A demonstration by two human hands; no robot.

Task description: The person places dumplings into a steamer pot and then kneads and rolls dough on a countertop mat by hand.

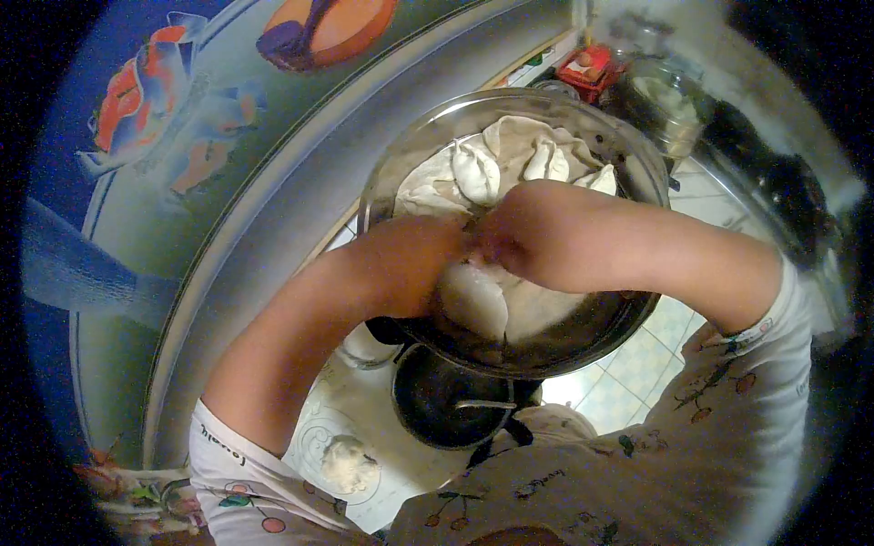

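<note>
Over a wide round metal pan [378, 196], my left hand [444, 241] and my right hand [505, 235] meet, fingers bunched together. Below them hangs a large white dumpling [475, 302], its upper edge pinched between both hands. My wrists and the backs of my hands cover most of the fingertips. Behind my hands, folded dumplings lie in the pan, including a pleated one [476, 171] and another one [547, 162]. They rest on a pale cloth or dough-like sheet [514, 136] lining the pan.
Below the pan sit a black frying pan [442, 400] and a white lump like dough or flour [350, 464] on a patterned surface. A red box [590, 71] and a glass jar [669, 105] stand at the back right. A printed panel [196, 118] curves along the left.
</note>
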